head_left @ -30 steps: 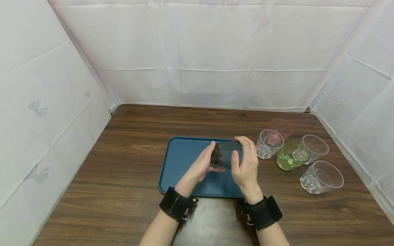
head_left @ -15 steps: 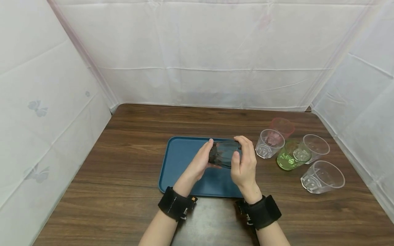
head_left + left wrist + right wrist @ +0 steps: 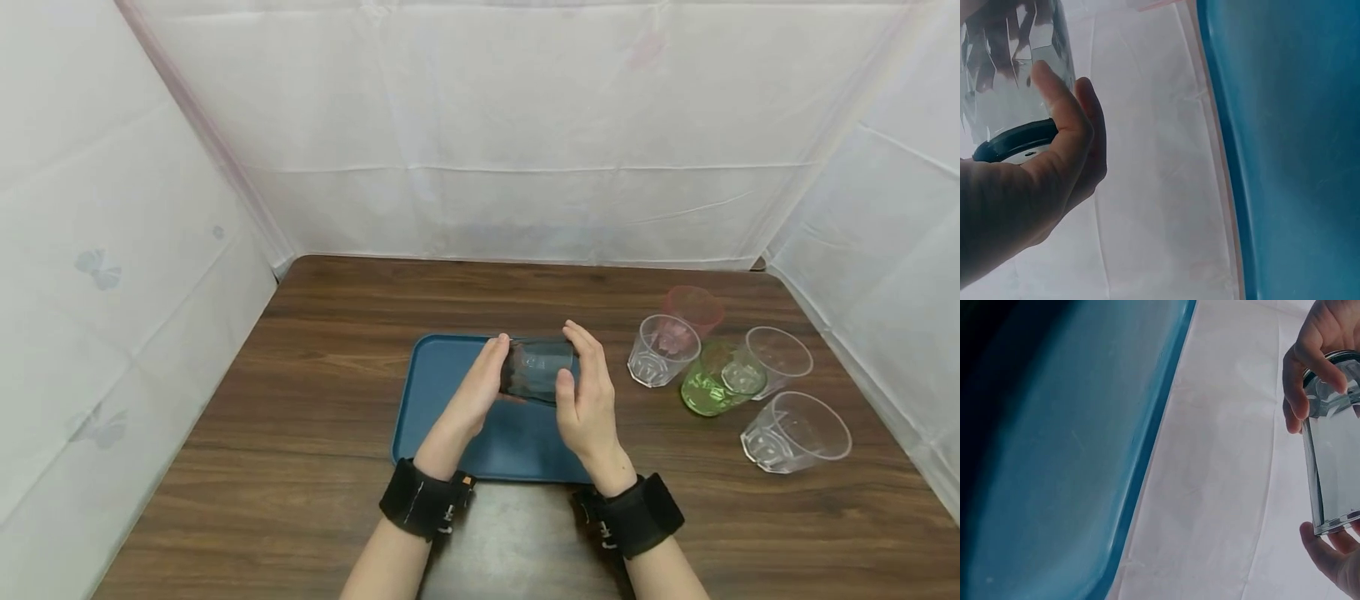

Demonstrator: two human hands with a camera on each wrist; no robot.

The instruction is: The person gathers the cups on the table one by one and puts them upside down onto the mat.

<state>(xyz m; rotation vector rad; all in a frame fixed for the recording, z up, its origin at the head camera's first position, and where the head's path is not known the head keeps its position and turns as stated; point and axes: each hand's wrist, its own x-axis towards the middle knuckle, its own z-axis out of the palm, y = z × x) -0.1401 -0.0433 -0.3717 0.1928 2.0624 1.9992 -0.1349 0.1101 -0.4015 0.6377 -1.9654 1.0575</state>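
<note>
over the blue tray (image 3: 442, 375), your left hand (image 3: 472, 392) curls fingers round the tipped dark glass (image 3: 538, 368); your right hand (image 3: 591, 410) grips its other end, maybe so it can't drop.

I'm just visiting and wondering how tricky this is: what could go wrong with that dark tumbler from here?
The smoky-grey, round, glass-like tumbler is held sideways between the left grip and right grip; if either slipped, it might drop onto the blue rectangular plastic-looking tray.

A swing to the right could bump the clear, faceted, glass-like tumbler, perhaps pushing it into the green, see-through, glass-like tumbler close by.
</note>
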